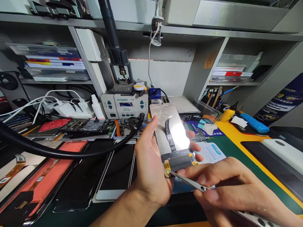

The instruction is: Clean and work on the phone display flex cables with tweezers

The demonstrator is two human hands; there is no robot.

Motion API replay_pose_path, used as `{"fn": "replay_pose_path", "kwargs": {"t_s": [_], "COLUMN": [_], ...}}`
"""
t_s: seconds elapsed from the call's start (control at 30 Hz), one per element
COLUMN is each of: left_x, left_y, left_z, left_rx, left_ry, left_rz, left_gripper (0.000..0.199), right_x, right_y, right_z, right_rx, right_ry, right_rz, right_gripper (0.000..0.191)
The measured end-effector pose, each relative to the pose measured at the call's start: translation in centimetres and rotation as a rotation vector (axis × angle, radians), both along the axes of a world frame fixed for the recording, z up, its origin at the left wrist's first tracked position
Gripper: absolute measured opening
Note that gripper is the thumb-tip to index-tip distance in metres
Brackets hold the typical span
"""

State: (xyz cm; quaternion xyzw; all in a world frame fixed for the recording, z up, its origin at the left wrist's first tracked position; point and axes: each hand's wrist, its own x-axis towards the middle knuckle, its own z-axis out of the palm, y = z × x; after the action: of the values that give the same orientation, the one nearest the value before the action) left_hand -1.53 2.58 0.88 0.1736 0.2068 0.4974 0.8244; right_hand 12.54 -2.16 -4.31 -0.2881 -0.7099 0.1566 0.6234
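My left hand (148,170) is wrapped round a phone screen (163,142), tilted so its silvery back faces me and reflects a bright glare. A black flex cable (169,135) runs down that back to a dark strip with gold contact areas at the lower end. In my right hand (227,186) is a pair of metal tweezers (189,182), pinched between thumb and fingers. The tweezers' tips are at the gold contact area (167,170) at the screen's lower left corner; whether they grip anything there I cannot tell.
Several phone screens, one a white-framed screen (117,170), lie at the left. A thick black hose (71,154) crosses above them. Behind stands a soldering station (129,107). A yellow bottle (227,114), a blue tool (254,123) and a spray can (281,97) are at the right.
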Motion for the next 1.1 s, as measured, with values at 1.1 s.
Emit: {"fn": "replay_pose_path", "kwargs": {"t_s": [1.1], "left_x": [0.0], "left_y": [0.2], "left_z": [-0.2], "left_rx": [-0.022], "left_ry": [-0.028], "left_rz": [0.004], "left_gripper": [0.062], "right_x": [1.2], "right_y": [0.1], "right_z": [1.3], "right_rx": [-0.068], "right_ry": [-0.156], "right_rz": [0.046], "right_gripper": [0.040]}}
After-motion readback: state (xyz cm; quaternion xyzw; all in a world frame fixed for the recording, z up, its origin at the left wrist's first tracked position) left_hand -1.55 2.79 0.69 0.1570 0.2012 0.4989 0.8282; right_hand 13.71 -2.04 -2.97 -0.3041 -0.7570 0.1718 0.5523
